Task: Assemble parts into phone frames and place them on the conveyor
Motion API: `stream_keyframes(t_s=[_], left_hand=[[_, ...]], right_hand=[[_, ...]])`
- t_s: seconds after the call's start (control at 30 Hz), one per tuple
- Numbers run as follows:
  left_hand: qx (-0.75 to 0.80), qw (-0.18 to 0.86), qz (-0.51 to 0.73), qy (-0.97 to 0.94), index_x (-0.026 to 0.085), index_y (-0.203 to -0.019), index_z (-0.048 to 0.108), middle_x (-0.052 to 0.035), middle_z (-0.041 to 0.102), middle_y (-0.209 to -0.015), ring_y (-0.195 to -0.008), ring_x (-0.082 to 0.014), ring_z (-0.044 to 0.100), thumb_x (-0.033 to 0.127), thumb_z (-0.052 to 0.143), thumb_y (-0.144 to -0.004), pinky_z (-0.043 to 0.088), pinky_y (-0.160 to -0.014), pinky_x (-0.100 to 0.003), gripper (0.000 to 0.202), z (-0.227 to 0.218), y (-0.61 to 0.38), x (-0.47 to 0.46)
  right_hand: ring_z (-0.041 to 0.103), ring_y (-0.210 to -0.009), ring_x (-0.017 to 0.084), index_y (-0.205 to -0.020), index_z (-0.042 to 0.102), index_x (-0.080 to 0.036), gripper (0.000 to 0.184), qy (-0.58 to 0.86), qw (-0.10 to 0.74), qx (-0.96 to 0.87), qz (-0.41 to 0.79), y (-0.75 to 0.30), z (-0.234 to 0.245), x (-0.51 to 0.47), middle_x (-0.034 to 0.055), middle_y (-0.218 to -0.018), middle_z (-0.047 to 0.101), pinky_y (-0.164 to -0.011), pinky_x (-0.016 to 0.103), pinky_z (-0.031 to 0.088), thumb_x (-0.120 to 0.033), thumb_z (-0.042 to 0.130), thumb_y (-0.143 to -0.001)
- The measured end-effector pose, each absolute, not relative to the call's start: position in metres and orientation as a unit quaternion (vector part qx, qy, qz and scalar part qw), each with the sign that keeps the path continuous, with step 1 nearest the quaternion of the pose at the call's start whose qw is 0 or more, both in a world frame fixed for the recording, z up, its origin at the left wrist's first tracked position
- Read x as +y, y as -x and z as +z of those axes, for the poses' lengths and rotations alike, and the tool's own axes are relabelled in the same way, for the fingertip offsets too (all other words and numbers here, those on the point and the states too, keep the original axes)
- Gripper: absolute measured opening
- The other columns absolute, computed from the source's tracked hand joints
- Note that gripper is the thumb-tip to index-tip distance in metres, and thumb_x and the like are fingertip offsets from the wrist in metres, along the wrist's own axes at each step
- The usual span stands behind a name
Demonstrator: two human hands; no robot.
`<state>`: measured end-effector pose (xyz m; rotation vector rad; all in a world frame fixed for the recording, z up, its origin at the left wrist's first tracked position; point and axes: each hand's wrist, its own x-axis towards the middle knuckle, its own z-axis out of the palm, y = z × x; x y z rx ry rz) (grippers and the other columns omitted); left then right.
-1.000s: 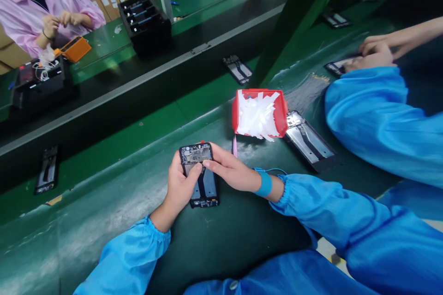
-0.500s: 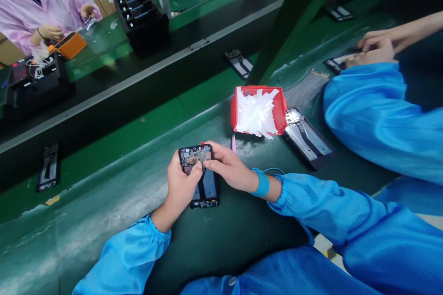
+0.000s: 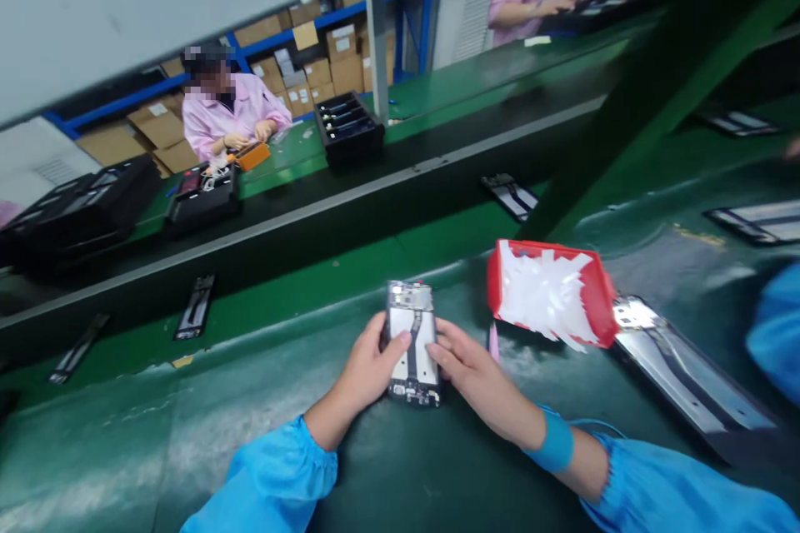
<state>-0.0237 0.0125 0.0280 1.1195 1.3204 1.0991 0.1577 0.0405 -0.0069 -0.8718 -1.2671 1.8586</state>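
- While two hands share the hold, the stripped phone [image 3: 417, 350] sits between the left grip [image 3: 370, 360] and the right grip [image 3: 473, 360]; whether its near end touches the worktop [image 3: 375, 483] I can't tell from here.
- The left grip pinches the phone's left side, thumb laid over its face; the right grip pinches the opposite side, thumb and curled fingers at the edge.
- To handle it well, I'd say, let the pressure fall on the rigid sides, rest the thumbs lightly near the thin cable, and spare the bare circuitry any rubbing.
- Within the grips the phone is a slim slab: smooth silvery panel, matt dark cable down the middle, crowded little components at both ends.
- Below the grips the worktop is dull green, scuffed, with a cloudy sheen.
- Just beyond the right grip lies a narrow pink pointed thing [image 3: 493, 343], too blurred to name.
- Farther right, a hard red tray [image 3: 603, 321] holds a loose heap of slick white strips [image 3: 541, 291], some poking over its rim.
- Well beyond both grips, a person in a soft pink jacket [image 3: 237, 112] works beside a boxy orange case [image 3: 253, 156].
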Motion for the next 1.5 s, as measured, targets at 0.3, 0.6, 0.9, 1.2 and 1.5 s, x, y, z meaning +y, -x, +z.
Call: stream_keyframes(t_s=[0.3,0.6,0.9,1.2,1.5], left_hand=[[0.627,0.47,0.459,-0.418,0.01,-0.123,0.06,-0.0087,0.07,-0.081,-0.057,-0.0171,0.068,0.069,0.054,-0.091,0.053,-0.046,-0.025,0.068,0.017,0.066,0.044],[0.745,0.196,0.38,-0.513,0.007,-0.15,0.049,-0.0265,0.06,-0.145,-0.144,-0.0392,0.051,0.043,0.068,-0.091,0.042,-0.118,-0.054,0.072,0.01,0.148,0.076],[0.803,0.049,0.257,-0.535,0.023,-0.148,0.057,-0.0117,0.045,-0.165,-0.159,-0.0291,0.029,0.044,0.065,-0.095,0.024,-0.129,-0.044,0.058,0.005,0.166,0.072],[0.945,-0.061,0.199,-0.251,0.007,-0.154,0.04,-0.0349,0.039,-0.158,-0.153,-0.0544,0.024,0.043,0.066,-0.089,0.02,-0.115,-0.078,0.079,0.043,0.283,0.017],[0.901,0.045,0.327,-0.28,0.009,-0.146,0.045,-0.0276,0.058,-0.139,-0.138,-0.044,0.052,0.025,0.082,-0.07,0.04,-0.113,-0.055,0.086,0.062,0.274,0.02]], right_hand=[[0.069,-0.109,0.03,-0.134,0.058,-0.024,0.069,0.422,0.436,-0.501,0.617,-0.161,-0.013,0.055,0.0136,-0.122,0.066,-0.073,0.04,0.067,-0.073,0.07,-0.086],[0.065,-0.064,0.019,-0.099,0.062,-0.022,0.036,0.492,0.481,-0.632,0.357,-0.184,-0.014,0.07,0.0024,-0.075,0.064,-0.053,0.027,0.055,-0.057,0.062,-0.092],[0.067,-0.071,0.016,-0.098,0.068,-0.026,0.023,0.142,0.217,-0.914,0.312,-0.169,0.004,0.024,0.0007,-0.081,0.066,-0.065,0.025,0.051,-0.025,0.046,-0.107],[0.067,-0.072,0.019,-0.092,0.067,-0.025,0.027,0.18,0.206,-0.89,0.364,-0.166,0.0,0.03,0.0024,-0.082,0.067,-0.063,0.028,0.05,-0.026,0.044,-0.107],[0.066,-0.068,0.019,-0.086,0.069,-0.026,0.027,0.187,0.235,-0.876,0.377,-0.162,0.002,0.03,0.0022,-0.077,0.067,-0.061,0.028,0.051,-0.027,0.048,-0.103]])
